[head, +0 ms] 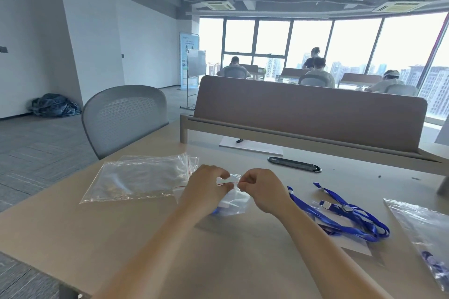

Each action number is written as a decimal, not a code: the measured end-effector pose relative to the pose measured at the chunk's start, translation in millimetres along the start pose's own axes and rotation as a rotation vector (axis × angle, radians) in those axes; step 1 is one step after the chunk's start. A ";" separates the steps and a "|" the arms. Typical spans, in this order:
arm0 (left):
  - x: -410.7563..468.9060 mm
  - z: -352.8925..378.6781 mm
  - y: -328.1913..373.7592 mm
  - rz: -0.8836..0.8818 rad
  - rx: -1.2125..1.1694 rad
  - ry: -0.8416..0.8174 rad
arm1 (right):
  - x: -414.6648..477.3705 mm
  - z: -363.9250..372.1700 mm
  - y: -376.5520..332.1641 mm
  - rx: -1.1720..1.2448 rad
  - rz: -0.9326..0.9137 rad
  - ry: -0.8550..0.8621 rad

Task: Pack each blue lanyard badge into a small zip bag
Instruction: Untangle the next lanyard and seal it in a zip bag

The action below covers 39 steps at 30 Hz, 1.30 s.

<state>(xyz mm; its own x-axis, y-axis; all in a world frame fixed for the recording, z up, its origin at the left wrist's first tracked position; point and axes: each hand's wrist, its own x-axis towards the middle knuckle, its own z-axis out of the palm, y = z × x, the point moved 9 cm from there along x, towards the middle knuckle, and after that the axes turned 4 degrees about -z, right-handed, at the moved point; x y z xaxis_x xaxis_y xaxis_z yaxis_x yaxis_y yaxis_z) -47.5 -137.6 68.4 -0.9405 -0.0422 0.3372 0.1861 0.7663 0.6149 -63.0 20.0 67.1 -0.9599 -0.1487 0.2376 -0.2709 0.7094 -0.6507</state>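
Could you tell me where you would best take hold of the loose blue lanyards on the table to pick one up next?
I'd take the blue lanyards at a metal clip, coming from above with the right hand. The straps lie flat and tangled on the table, while the clip is stiff and probably easier to pinch.

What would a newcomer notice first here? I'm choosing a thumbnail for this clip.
First, the two hands at centre: the left hand and right hand pinch the red zip line of a small bag with something blue inside. Next, the loose blue lanyards tangled on the table to the right. A large clear bag lies flat to the left.
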 end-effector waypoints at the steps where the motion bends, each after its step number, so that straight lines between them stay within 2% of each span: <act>1: -0.1 2.8 2.3 0.002 -0.006 -0.016 | -0.9 -0.5 -1.4 0.002 -0.005 0.004; 4: 0.6 6.9 7.5 -0.011 -0.022 -0.035 | -2.9 -1.7 -3.7 0.030 -0.013 0.005; 9: 1.4 4.5 5.8 -0.026 -0.051 -0.013 | -7.3 -9.5 10.2 0.206 0.036 0.052; 18: 2.3 5.9 5.6 -0.013 -0.063 0.011 | -10.3 -6.0 12.1 0.268 0.075 0.102; 23: 5.8 9.9 2.7 -0.017 -0.067 -0.028 | -18.3 -5.2 15.8 0.409 0.128 0.152; 28: 0.3 -0.1 3.2 0.000 -0.043 -0.016 | -20.5 -9.7 12.6 0.362 0.147 0.185; 33: -9.6 -29.8 -21.0 -0.118 0.023 0.053 | -29.2 -32.0 11.0 0.359 0.124 0.269; 39: -27.1 -53.8 -37.9 -0.199 -0.234 0.080 | -51.2 -53.7 0.7 0.325 0.110 0.329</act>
<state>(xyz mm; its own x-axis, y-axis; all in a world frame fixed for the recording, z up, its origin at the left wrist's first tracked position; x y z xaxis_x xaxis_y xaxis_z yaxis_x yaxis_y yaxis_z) -13.8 -200.0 74.3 -0.9414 -0.2338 0.2431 0.0697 0.5704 0.8184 -10.1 65.2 93.3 -0.9245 0.1786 0.3369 -0.2282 0.4486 -0.8641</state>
